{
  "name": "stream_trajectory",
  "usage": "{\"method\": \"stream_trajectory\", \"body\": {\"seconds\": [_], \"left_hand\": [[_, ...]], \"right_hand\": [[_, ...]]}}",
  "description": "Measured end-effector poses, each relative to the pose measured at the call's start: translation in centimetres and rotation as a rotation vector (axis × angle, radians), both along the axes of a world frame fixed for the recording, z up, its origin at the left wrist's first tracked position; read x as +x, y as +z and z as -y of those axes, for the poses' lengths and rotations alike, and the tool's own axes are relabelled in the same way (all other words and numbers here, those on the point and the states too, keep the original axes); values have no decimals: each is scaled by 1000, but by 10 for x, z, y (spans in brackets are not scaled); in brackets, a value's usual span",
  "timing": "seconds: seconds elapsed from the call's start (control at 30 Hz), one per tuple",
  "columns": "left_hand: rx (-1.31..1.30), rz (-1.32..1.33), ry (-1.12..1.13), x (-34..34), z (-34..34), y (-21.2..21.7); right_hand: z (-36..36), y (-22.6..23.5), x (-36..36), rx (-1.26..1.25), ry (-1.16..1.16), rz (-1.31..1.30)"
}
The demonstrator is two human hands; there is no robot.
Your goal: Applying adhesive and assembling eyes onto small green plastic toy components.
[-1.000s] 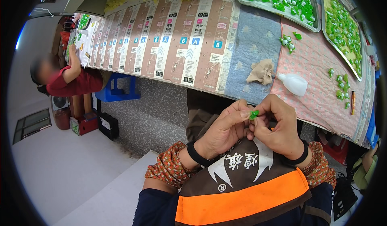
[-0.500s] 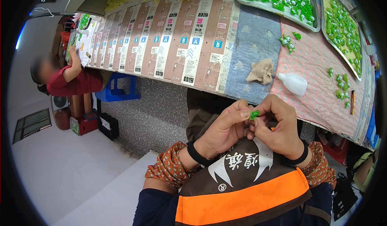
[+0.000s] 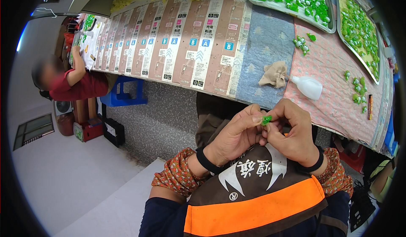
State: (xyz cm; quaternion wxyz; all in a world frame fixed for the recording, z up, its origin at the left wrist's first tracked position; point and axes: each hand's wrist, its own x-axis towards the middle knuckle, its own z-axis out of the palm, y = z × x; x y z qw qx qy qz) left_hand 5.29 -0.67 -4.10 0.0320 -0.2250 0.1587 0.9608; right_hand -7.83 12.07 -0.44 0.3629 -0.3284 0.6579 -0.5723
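A small green plastic piece (image 3: 266, 120) is pinched between the fingertips of both hands, above my lap and just off the table's near edge. My left hand (image 3: 237, 132) holds it from the left between thumb and fingers. From the other side, my right hand (image 3: 292, 131) grips it with thumb and forefinger, its knuckles bent. Fingers cover much of the piece, so its full shape is hidden. Beyond the hands, a white squeeze bottle (image 3: 308, 87) lies on the pink cloth, beside a crumpled beige rag (image 3: 274, 75).
Trays of green figures with white eyes, one silver-rimmed (image 3: 259, 5) and one yellowish (image 3: 347, 9), stand at the far right. Loose green figures (image 3: 301, 45) and a dark orange stick (image 3: 370, 107) lie on the pink cloth (image 3: 327, 65). A co-worker in red (image 3: 80, 84) sits at the far left.
Both hands keep the same pinch on the green piece, with hardly any shift. The co-worker's arm at the far left has moved slightly.
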Motion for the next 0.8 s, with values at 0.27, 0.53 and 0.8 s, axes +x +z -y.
{"method": "stream_trajectory", "body": {"seconds": [0.27,0.53,0.8], "left_hand": [[-15,-24,-17,4,4,-1],[-360,-10,18,5,8,8],[-705,-44,28,8,14,11]], "right_hand": [[1,2,-1,-9,17,16],[-1,-2,-3,-45,12,-19],[0,6,-3,-43,9,14]]}}
